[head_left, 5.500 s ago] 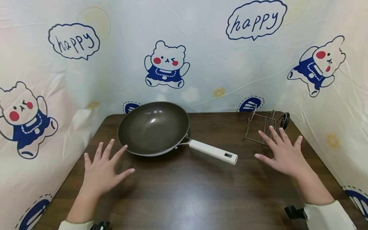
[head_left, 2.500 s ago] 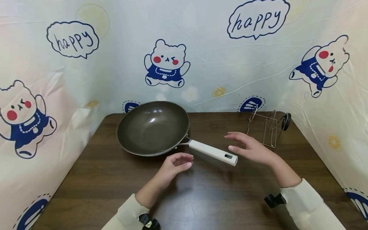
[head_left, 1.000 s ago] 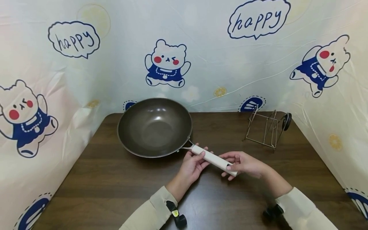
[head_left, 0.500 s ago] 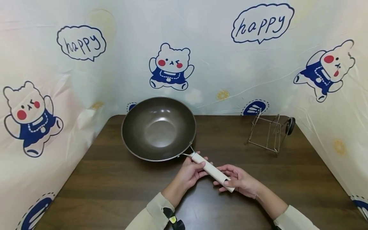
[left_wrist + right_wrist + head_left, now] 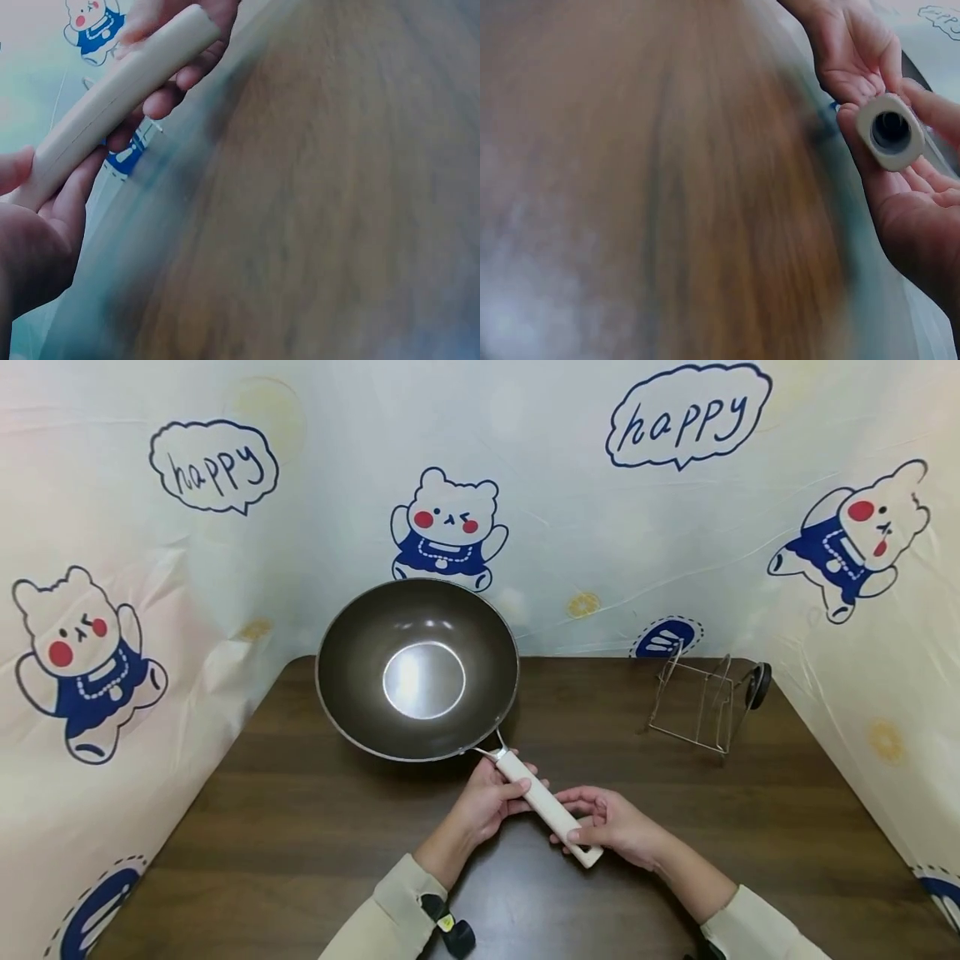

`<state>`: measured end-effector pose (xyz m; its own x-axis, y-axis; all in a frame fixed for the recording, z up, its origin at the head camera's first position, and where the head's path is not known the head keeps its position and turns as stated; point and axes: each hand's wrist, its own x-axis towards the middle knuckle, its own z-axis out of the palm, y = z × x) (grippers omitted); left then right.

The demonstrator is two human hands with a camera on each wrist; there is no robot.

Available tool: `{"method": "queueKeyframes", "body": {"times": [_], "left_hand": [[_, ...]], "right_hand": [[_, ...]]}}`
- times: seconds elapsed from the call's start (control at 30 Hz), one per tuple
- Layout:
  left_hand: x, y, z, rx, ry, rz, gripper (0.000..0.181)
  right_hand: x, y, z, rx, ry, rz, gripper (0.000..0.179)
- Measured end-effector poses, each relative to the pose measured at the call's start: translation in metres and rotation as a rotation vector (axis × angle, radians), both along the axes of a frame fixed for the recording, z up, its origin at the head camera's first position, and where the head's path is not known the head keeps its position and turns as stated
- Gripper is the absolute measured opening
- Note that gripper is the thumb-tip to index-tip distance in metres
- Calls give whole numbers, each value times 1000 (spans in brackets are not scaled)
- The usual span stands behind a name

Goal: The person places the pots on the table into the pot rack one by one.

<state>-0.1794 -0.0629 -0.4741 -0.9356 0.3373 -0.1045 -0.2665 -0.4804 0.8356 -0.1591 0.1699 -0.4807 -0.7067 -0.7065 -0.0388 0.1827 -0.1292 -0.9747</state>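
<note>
A deep dark-brown frying pan [image 5: 420, 618] with a white handle is tilted so that its inside faces me, its far rim standing above the table's back edge. My left hand [image 5: 486, 800] grips the handle near the pan, thumb on top and fingers beneath. At the handle's end, my right hand [image 5: 618, 828] holds it between thumb and fingers. The left wrist view shows the pale handle [image 5: 112, 105] running between both hands. In the right wrist view, the handle's hollow end [image 5: 890, 133] points at the camera, with fingers around it.
A thin wire rack [image 5: 693, 706] with a black round part stands at the table's back right. The brown wooden table [image 5: 300, 868] meets printed curtains [image 5: 570, 527] at the back and both sides.
Both hands came in from apart and took hold of the handle. The pan has risen and tipped towards me, its handle end swinging nearer and down. The rack stays put.
</note>
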Motion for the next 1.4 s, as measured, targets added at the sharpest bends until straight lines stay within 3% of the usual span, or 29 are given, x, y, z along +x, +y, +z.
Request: {"method": "queueKeyframes", "body": {"times": [0.3,0.47,0.77,1.03,1.4], "left_hand": [[3,-4,-4,-139,80,-106,57],[3,-7,5,-195,128,-142,57],[1,-8,20,-188,155,-248,50],[-9,-5,30,-170,187,-362,49],[-29,-1,43,-205,185,-476,50]], "right_hand": [[10,-9,-9,-32,-29,83,69],[18,-18,-6,-42,-13,47,71],[34,-22,9,-28,-10,-9,78],[36,-22,21,-74,-80,20,79],[37,-27,21,-51,-73,-94,82]]}}
